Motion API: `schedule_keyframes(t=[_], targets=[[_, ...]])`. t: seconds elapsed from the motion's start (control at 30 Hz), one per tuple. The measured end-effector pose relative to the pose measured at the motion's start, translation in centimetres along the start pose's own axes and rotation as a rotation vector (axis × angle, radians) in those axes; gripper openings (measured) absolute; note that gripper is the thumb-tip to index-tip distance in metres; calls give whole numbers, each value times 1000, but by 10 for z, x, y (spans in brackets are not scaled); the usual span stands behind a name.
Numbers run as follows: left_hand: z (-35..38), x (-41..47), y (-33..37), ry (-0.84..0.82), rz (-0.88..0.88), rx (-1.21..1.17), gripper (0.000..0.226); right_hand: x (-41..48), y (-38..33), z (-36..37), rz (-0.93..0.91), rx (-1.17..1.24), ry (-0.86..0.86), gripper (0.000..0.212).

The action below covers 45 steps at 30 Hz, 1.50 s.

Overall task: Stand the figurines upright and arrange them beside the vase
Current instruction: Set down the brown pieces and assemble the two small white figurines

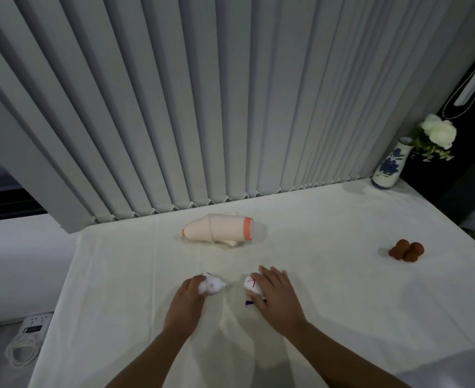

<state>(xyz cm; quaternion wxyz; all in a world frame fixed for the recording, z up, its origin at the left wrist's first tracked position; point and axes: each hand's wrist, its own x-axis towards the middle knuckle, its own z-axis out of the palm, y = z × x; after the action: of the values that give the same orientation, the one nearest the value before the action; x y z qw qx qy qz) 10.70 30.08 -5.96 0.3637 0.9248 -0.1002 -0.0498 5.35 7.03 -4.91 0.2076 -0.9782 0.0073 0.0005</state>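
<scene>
Two small white figurines lie near the front middle of the white table (342,275). My left hand (186,301) is closed around the left one, a fluffy white figurine (212,285). My right hand (275,292) rests over the right one, a smooth white figurine (251,284) with red marks, its fingers wrapping its far side. A large peach figurine (216,228) with an orange band lies on its side further back. A brown figurine (406,250) lies at the right. The blue-and-white vase (388,166) with a white flower stands at the back right corner.
Grey vertical blinds (202,107) hang along the table's back edge. A white power strip (35,324) and a coiled cable (23,351) lie on the lower surface to the left of the table.
</scene>
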Motion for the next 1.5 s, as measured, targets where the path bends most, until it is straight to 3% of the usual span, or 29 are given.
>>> schedule_keyframes(t=[0.13, 0.33, 0.7, 0.93, 1.17, 1.3, 1.5], targets=[[8, 0, 10, -23, 19, 13, 33, 1, 11, -5, 27, 56, 56, 75], [15, -2, 23, 12, 42, -1, 30, 5, 26, -19, 97, 205, 82, 36], [51, 27, 93, -3, 78, -10, 18, 3, 82, -60, 155, 385, 54, 36], [106, 63, 168, -99, 125, 13, 27, 1, 154, -119, 138, 366, 60, 34], [156, 86, 227, -151, 134, 25, 31, 11, 211, -155, 103, 261, -43, 27], [174, 94, 248, -174, 90, 61, 33, 20, 232, -170, 101, 209, -81, 15], [189, 121, 268, -176, 21, 83, 35, 33, 259, -185, 81, 100, -165, 18]])
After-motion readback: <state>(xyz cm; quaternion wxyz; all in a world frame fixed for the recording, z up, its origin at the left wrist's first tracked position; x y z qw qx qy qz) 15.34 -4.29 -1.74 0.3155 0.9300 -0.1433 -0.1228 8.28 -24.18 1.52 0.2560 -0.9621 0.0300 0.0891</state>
